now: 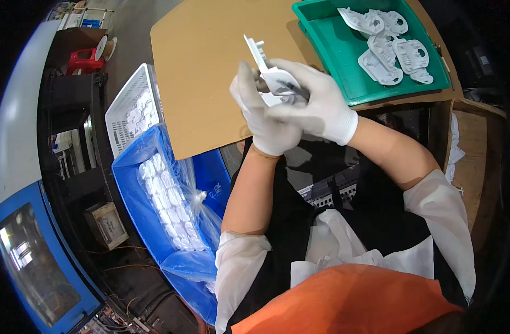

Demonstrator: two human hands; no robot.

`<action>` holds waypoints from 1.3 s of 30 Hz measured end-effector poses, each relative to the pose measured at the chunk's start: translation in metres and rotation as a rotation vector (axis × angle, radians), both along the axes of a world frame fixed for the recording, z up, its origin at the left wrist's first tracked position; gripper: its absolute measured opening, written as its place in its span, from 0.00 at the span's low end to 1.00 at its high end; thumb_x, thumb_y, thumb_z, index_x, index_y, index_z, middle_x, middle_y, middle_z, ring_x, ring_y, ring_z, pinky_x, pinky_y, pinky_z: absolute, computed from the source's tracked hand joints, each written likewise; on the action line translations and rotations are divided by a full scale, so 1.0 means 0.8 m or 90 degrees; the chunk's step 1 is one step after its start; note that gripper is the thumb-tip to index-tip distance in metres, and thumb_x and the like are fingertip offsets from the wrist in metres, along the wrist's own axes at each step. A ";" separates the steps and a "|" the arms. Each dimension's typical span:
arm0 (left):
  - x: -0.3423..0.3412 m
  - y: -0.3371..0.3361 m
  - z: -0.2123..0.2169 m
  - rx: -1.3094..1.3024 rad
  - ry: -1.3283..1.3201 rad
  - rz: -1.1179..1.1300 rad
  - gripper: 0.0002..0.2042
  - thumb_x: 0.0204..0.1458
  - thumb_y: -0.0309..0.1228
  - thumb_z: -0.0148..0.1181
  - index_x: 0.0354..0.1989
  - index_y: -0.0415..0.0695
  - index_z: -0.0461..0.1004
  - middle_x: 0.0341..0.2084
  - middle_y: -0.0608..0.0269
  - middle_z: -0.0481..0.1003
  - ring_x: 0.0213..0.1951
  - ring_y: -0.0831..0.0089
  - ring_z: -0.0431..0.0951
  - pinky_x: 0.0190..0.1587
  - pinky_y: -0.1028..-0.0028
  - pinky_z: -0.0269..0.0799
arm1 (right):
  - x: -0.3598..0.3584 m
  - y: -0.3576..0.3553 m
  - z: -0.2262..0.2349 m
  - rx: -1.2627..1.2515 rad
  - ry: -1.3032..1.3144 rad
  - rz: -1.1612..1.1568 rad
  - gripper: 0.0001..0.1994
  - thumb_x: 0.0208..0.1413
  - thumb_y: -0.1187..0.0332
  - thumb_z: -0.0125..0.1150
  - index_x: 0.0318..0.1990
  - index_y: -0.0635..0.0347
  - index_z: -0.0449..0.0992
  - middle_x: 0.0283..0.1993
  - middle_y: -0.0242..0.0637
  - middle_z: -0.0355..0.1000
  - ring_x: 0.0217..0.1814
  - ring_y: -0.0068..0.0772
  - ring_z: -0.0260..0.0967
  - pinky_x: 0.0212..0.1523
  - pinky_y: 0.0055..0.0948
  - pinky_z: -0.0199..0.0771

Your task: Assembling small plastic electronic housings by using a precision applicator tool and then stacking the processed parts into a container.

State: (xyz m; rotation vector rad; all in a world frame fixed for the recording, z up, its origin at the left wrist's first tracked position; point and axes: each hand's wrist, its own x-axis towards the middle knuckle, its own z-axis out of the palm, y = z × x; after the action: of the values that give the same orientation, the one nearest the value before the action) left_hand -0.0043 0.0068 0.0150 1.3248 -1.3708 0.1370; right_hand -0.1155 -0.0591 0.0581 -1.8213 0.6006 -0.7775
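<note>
Hands together over the cardboard sheet (205, 72): left hand (263, 117) and right hand (310, 100), both gloved, fingers closed on one white plastic part (266, 69), held upright. Six or so like parts lie in the green tray (327, 50); many more sit bagged in the blue crate (132, 183), so likely early. Cardboard's left half is bare; tray edge lies close on the right.

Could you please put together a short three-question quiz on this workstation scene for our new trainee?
1. True or false: both gloved hands grip one white plastic part.
2. Where do the loose finished white parts lie? A) green tray B) blue bin C) cardboard sheet
3. What lines the blue bin?

Key: 1 true, left hand and right hand both hold it. 2 A. 3 A clear plastic bag of white parts.
</note>
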 end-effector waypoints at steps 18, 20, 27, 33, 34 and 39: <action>0.066 -0.003 -0.033 0.182 1.022 0.062 0.25 0.65 0.43 0.38 0.57 0.31 0.64 0.53 0.49 0.71 0.55 0.62 0.71 0.57 0.66 0.65 | 0.028 -0.038 -0.059 0.719 -0.016 -0.086 0.07 0.57 0.67 0.53 0.30 0.59 0.66 0.17 0.26 0.57 0.13 0.19 0.49 0.14 0.23 0.48; 0.070 -0.005 -0.040 0.189 1.033 0.023 0.24 0.65 0.41 0.38 0.57 0.31 0.65 0.52 0.51 0.71 0.55 0.62 0.71 0.57 0.65 0.65 | 0.031 -0.040 -0.065 0.729 0.031 -0.055 0.06 0.58 0.66 0.52 0.30 0.55 0.66 0.17 0.21 0.55 0.12 0.15 0.45 0.14 0.23 0.42; 0.060 -0.002 -0.049 0.213 0.977 0.038 0.19 0.63 0.32 0.41 0.57 0.33 0.65 0.54 0.54 0.70 0.55 0.63 0.70 0.57 0.65 0.66 | 0.037 -0.039 -0.083 0.612 0.084 -0.075 0.06 0.54 0.66 0.53 0.34 0.57 0.68 0.19 0.25 0.60 0.15 0.18 0.51 0.15 0.23 0.47; 0.053 0.000 -0.054 0.218 0.951 0.020 0.19 0.63 0.30 0.41 0.59 0.34 0.63 0.54 0.52 0.69 0.55 0.61 0.70 0.59 0.65 0.64 | 0.039 -0.045 -0.110 0.208 0.175 -0.235 0.19 0.49 0.66 0.58 0.49 0.62 0.69 0.33 0.31 0.68 0.27 0.21 0.61 0.23 0.22 0.60; 0.052 -0.001 -0.053 0.219 0.951 0.020 0.19 0.63 0.30 0.41 0.59 0.34 0.63 0.54 0.52 0.69 0.55 0.61 0.70 0.59 0.65 0.64 | 0.037 -0.046 -0.108 0.306 0.173 -0.204 0.20 0.49 0.66 0.58 0.49 0.63 0.69 0.34 0.33 0.68 0.29 0.22 0.63 0.26 0.23 0.63; 0.056 0.001 -0.051 0.228 0.950 0.027 0.19 0.64 0.32 0.41 0.58 0.33 0.63 0.56 0.52 0.67 0.57 0.62 0.68 0.60 0.66 0.62 | 0.034 -0.045 -0.095 0.439 0.180 -0.141 0.21 0.49 0.66 0.59 0.51 0.66 0.68 0.38 0.37 0.70 0.37 0.26 0.67 0.38 0.25 0.69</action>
State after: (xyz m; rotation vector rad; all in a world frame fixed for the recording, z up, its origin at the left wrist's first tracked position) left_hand 0.0401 0.0073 -0.0254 1.2194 -0.0677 -0.9378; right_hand -0.0887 -0.0954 -0.0177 -1.2357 1.1138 -0.3763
